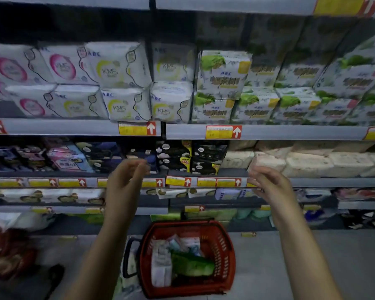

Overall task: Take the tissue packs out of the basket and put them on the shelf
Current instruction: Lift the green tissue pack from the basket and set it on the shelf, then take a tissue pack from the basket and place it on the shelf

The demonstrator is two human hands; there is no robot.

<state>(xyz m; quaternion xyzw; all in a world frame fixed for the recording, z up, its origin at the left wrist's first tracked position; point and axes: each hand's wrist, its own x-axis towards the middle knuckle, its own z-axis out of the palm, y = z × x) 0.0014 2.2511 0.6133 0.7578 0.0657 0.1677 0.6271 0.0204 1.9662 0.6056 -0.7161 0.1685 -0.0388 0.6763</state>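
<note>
Tissue packs (161, 264) in red basket (228, 258) on floor | likely soft, light, slick film: grasp across middle | left hand (126, 176), right hand (268, 182) raised, loosely curled, seemingly empty (blurred)

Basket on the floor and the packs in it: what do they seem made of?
Basket: red moulded plastic, matt-looking; walls a slotted lattice. White pack and green pack: probably thin plastic film, slightly glossy; they look soft and creased, though blurred.
</note>
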